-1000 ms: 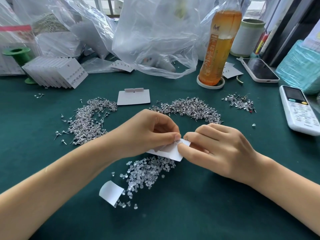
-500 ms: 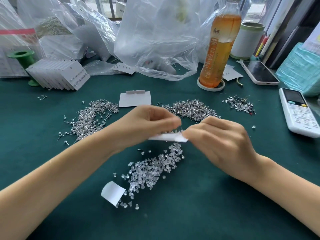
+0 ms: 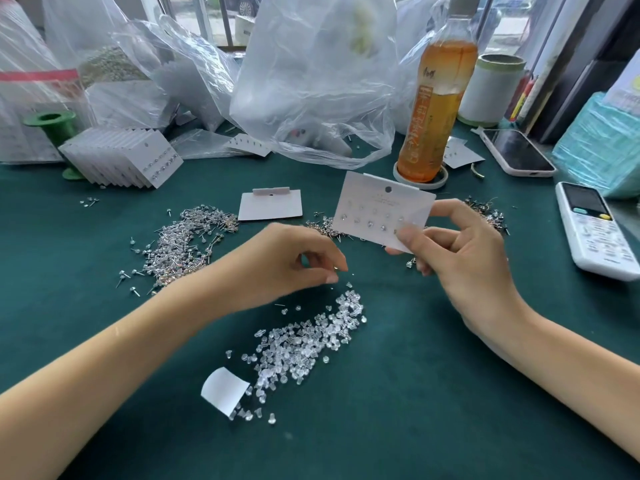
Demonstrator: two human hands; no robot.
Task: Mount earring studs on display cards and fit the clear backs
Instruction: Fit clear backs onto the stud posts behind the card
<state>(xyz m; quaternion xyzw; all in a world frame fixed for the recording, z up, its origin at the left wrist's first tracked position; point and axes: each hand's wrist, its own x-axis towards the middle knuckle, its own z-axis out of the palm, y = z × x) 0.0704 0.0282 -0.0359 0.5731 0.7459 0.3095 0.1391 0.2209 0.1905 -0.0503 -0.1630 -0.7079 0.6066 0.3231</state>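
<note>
1. Right hand (image 3: 460, 258) pinches the white rectangular display card (image 3: 382, 211) by its lower corner, thumb on the face, tilted up, probably to check the two rows of studs.
2. Left hand (image 3: 294, 263) hovers with fingers loosely curled, tips nearly together; can't tell if they hold anything.
3. Just below those fingertips sits the pile of clear plastic backs (image 3: 304, 341), handy for grabbing the next one.
</note>
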